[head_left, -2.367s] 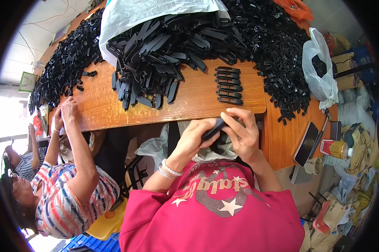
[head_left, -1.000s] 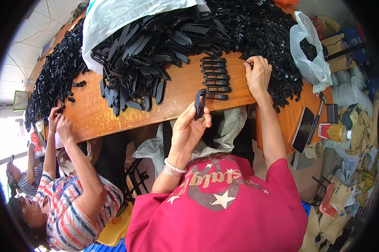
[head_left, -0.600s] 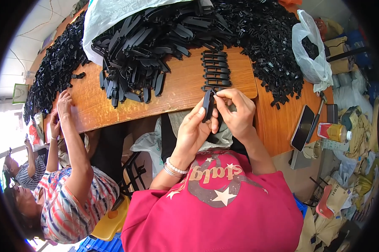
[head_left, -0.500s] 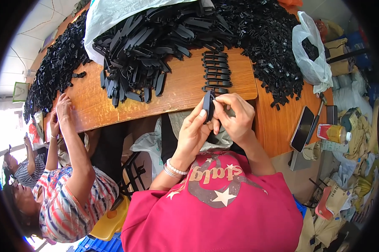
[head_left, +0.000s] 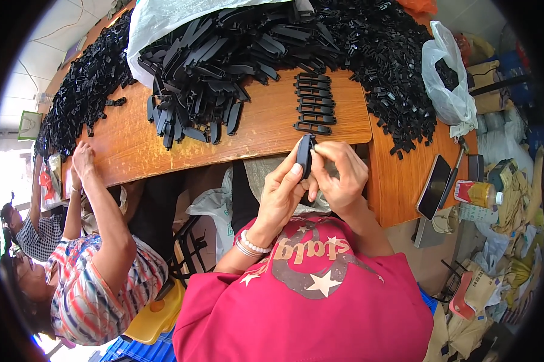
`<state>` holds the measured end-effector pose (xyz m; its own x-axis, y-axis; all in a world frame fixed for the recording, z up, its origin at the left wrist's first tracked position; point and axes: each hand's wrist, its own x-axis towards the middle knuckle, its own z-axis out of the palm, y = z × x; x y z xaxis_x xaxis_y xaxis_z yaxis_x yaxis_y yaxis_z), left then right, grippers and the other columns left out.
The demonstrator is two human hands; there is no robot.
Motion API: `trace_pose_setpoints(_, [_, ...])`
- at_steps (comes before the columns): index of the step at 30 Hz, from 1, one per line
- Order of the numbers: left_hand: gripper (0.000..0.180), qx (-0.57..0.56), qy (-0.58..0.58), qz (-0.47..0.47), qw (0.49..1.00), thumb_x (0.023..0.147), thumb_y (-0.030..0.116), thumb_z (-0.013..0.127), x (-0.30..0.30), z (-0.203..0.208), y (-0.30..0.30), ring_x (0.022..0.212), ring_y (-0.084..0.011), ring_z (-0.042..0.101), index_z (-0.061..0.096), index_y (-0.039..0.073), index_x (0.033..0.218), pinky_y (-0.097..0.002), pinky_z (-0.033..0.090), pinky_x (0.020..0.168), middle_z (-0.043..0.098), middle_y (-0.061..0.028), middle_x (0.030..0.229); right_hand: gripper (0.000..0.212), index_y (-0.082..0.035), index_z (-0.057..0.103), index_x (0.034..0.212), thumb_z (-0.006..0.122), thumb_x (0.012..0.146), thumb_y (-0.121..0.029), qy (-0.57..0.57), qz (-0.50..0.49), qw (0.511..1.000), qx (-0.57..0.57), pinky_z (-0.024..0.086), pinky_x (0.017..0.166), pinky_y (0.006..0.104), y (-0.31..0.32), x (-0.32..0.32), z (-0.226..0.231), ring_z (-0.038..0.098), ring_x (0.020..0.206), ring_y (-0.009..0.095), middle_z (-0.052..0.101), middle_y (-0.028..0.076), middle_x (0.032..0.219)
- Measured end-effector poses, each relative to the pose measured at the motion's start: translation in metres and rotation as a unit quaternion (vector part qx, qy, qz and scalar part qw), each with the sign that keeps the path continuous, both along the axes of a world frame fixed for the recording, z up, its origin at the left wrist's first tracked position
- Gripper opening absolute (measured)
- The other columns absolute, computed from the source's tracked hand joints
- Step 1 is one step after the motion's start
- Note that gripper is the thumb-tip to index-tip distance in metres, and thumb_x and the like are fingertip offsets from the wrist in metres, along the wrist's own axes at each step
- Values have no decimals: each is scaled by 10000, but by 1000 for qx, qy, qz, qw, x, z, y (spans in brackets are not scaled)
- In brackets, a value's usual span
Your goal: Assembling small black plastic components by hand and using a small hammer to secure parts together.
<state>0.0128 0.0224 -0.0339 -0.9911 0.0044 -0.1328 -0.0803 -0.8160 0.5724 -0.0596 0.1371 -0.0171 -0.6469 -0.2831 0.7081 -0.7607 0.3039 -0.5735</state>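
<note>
My left hand (head_left: 281, 184) is closed round a long, narrow black plastic part (head_left: 305, 153), held upright just off the table's near edge, its thumb along the side. My right hand (head_left: 342, 172) is bent in a pinch against the right edge of that part, near its top. Whatever small thing those fingertips may hold is hidden. Beyond my hands, several black frame-like parts (head_left: 313, 118) lie in a neat column on the wooden table (head_left: 260, 130). Left of them spreads a heap of long black parts (head_left: 205, 78), partly under a white sack (head_left: 140, 45).
Small black pieces are heaped at the right (head_left: 398, 90) and far left (head_left: 91, 78). A plastic bag (head_left: 447, 75), a phone (head_left: 433, 186) and a bottle (head_left: 478, 193) are on the right. At the left, a co-worker's hands (head_left: 82, 161) are at the table edge.
My right fingers have shifted slightly along the black part, which stays in my left hand. The co-worker's hands have moved a little. The whole view has shifted slightly.
</note>
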Motion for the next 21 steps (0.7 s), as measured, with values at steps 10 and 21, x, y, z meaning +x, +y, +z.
trace_pose_setpoints(10, [500, -27, -10, 3, 1000, 1031, 153, 436, 3, 6, -2, 582, -97, 457, 288, 3, 1484, -217, 411, 542, 605, -73, 1061, 258, 49, 658, 1051, 659, 795, 20, -60, 45, 997, -4, 527, 694, 382, 4, 5, 5, 632, 821, 326, 638, 162, 969])
trace_pose_setpoints(21, [402, 131, -122, -176, 968, 1011, 230, 379, 1, -25, -27, 410, -114, 423, 458, -5, 1327, -217, 322, 395, 575, -99, 713, 354, -42, 657, 1070, 723, 723, -11, -133, 112, 981, 83, 535, 749, 378, 26, 7, -22, 637, 901, 289, 603, 114, 1130])
